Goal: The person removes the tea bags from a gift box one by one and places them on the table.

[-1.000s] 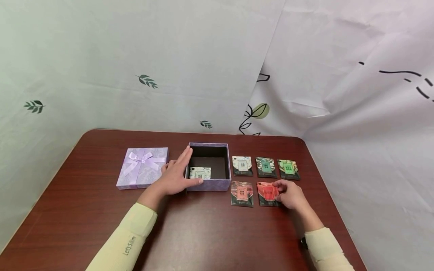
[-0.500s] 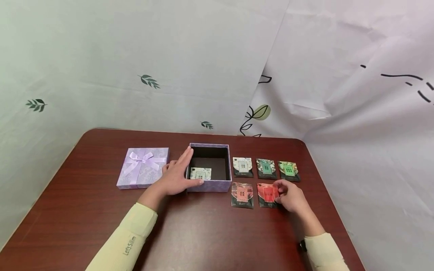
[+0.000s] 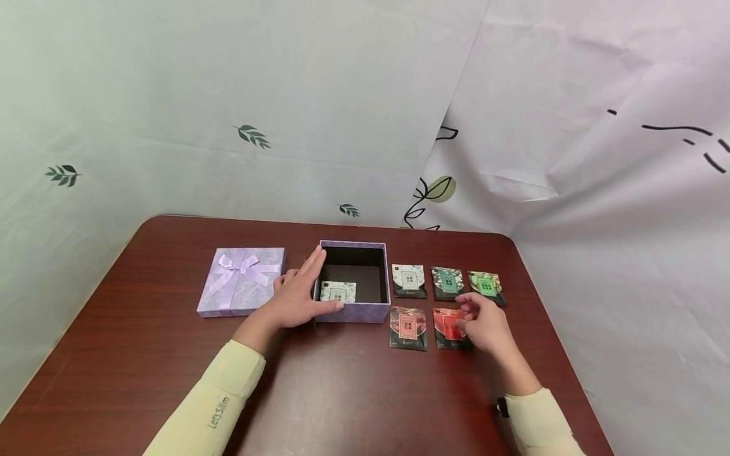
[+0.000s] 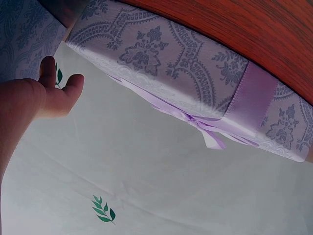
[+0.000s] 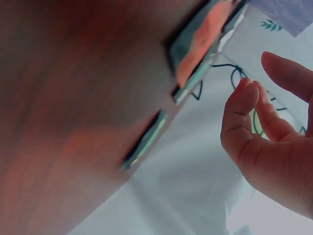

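A lilac gift box (image 3: 365, 312) stands uncovered at mid-table, with a pale floral sachet (image 3: 341, 290) lying in its front left corner. My left hand (image 3: 293, 297) rests on the box, straight fingers along its left rim and thumb across the front edge. My right hand (image 3: 485, 322) hovers over the red sachet (image 3: 447, 323) and partly covers it. In the right wrist view, the right hand's fingers (image 5: 239, 117) are bent, with a gap to the thumb and nothing held. Left of the red sachet lies a coral-labelled sachet (image 3: 407, 328).
The patterned lid (image 3: 242, 282) with its ribbon bow lies left of the box. Behind the red sachet are a white sachet (image 3: 408, 280), a teal sachet (image 3: 447, 282) and a green sachet (image 3: 486, 286) in a row. A printed cloth (image 3: 285, 126) hangs behind the table (image 3: 342, 392).
My right hand has come off the right edge of the red sachet and shifted slightly left and up, over it. The sachet stays put. The left hand holds its place on the box.
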{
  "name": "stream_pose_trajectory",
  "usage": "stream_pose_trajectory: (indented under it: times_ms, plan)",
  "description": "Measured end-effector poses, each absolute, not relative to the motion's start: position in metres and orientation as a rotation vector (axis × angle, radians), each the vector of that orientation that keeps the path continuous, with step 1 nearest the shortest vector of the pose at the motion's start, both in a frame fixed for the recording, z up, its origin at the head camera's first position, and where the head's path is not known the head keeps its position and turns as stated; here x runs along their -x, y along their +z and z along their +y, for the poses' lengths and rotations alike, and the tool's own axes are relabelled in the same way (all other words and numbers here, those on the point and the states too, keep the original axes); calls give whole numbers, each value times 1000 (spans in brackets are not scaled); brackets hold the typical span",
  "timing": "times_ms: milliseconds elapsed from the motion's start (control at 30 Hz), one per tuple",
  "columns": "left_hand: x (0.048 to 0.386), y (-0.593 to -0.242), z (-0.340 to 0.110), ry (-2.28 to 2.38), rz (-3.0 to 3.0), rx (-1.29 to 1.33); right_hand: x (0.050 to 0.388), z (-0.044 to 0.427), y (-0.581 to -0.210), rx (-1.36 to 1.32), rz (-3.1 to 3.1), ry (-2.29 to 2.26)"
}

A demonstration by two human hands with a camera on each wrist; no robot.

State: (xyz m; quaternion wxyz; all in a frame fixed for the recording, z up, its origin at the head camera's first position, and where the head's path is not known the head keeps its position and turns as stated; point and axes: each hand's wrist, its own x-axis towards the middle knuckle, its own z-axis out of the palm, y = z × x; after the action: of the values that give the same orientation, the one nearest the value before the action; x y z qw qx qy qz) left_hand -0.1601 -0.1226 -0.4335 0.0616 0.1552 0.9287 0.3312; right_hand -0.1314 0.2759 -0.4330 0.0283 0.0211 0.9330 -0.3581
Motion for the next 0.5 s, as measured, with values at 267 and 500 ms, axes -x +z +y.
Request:
stream_pose_trajectory:
  times_ms: [267,500]
  plan:
    - [159,-432,-122,1010,2805,-467,136,255,-422,49,2890,-1190]
    - [159,-431,-122,987,2816,-461,144,230,-408,132,2879,-1295]
